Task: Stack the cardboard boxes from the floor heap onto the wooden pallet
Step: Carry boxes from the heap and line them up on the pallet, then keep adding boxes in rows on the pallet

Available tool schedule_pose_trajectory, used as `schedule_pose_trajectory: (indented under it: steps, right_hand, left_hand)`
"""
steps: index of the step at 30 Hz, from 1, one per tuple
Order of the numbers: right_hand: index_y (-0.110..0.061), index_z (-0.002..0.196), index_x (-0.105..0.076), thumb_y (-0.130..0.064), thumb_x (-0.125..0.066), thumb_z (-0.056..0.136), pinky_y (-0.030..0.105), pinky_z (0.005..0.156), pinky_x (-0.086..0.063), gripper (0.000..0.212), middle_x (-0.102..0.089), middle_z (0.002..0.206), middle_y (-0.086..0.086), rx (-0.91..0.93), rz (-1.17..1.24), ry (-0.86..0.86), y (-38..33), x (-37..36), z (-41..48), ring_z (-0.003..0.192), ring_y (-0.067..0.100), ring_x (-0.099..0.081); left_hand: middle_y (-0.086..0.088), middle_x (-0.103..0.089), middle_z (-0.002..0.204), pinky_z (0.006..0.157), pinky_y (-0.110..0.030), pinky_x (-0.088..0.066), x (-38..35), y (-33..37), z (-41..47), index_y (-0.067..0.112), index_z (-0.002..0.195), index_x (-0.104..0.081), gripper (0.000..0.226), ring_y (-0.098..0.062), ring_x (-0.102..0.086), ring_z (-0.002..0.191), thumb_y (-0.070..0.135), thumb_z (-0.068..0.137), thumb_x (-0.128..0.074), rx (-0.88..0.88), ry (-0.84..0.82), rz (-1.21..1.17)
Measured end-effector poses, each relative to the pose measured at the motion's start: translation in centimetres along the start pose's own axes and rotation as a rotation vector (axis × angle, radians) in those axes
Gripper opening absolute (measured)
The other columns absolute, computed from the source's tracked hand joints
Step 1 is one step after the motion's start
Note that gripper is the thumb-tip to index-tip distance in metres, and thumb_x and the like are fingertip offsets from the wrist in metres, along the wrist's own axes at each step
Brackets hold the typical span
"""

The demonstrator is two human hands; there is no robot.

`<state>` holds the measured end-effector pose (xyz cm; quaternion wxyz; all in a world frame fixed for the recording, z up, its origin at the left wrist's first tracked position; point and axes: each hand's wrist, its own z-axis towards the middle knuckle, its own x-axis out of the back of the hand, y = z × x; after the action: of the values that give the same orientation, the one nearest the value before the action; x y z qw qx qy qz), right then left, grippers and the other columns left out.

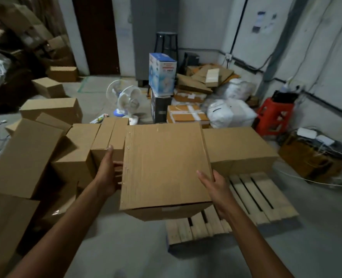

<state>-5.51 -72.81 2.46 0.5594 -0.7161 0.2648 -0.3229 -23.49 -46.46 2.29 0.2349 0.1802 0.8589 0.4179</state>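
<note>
As left hand [108, 175] and right hand [216, 189] grip the box [164, 167], it half-hides the pallet [262, 193].

A closed brown corrugated cardboard box [166, 167] hangs tilted over the near left of the pale slatted wooden pallet [262, 197]. A wider brown carton [238, 149] sits at the pallet's far end. A heap of similar boxes [25, 153] lies on the floor to the left.

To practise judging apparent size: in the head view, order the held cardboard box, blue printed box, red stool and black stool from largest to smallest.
1. held cardboard box, nearest the camera.
2. red stool and blue printed box, alike, unranked.
3. black stool, farthest.
</note>
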Motion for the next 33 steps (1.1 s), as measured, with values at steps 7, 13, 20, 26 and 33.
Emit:
schedule_pose_trajectory:
  steps: [7,13,20,26,33]
  right_hand:
    - [-0.027,0.138,-0.052,-0.053,-0.071,0.078,0.038,0.093,-0.057,0.069,-0.066,0.128,-0.002,-0.013,-0.043,-0.108,2.6,8.5,-0.8,0.112,0.012,-0.066]
    - [-0.021,0.158,-0.019,-0.04,-0.073,0.087,0.04,0.1,-0.046,0.091,-0.037,0.155,0.007,-0.185,-0.113,-0.133,5.3,10.0,4.2,0.134,0.026,-0.048]
    - [-0.029,0.126,-0.067,-0.104,-0.044,0.051,0.074,0.1,-0.032,0.108,-0.067,0.125,0.016,-0.679,0.16,-0.203,8.7,9.1,15.4,0.121,0.043,-0.054]
    - [-0.02,0.114,-0.064,-0.057,-0.046,0.089,0.088,0.09,-0.026,0.048,-0.054,0.127,0.018,-0.935,0.042,-0.151,11.1,8.5,24.0,0.114,0.051,-0.046]
    - [-0.019,0.12,-0.048,-0.024,-0.042,0.096,0.08,0.09,-0.041,0.026,-0.027,0.155,0.009,-1.004,-0.104,-0.144,21.9,7.5,26.4,0.138,0.047,-0.027]
  left_hand:
    - [-0.019,-0.058,0.125,0.081,-0.048,-0.055,-4.0,1.2,3.8,0.012,0.129,-0.051,0.086,-0.039,-0.058,0.107,0.084,0.083,-0.035,0.309,-0.422,0.073]
    - [-0.009,-0.067,0.087,0.085,-0.04,-0.042,-7.0,0.1,8.2,0.016,0.097,-0.054,0.024,-0.026,-0.062,0.085,0.04,0.091,-0.058,0.387,-0.695,0.024]
    - [-0.021,-0.064,0.104,0.08,-0.041,-0.046,-7.2,-6.5,16.2,0.007,0.133,-0.053,0.06,-0.032,-0.061,0.09,0.044,0.087,-0.058,0.365,-0.353,0.001]
    - [-0.024,-0.055,0.135,0.091,-0.051,-0.047,-7.2,-12.5,22.0,0.016,0.14,-0.051,0.074,-0.04,-0.053,0.116,0.048,0.077,-0.069,0.368,-0.308,0.086]
    - [-0.018,-0.063,0.13,0.102,-0.056,-0.048,-7.5,-23.3,25.2,0.019,0.136,-0.052,0.056,-0.039,-0.058,0.12,0.02,0.083,-0.07,0.41,-0.223,0.039]
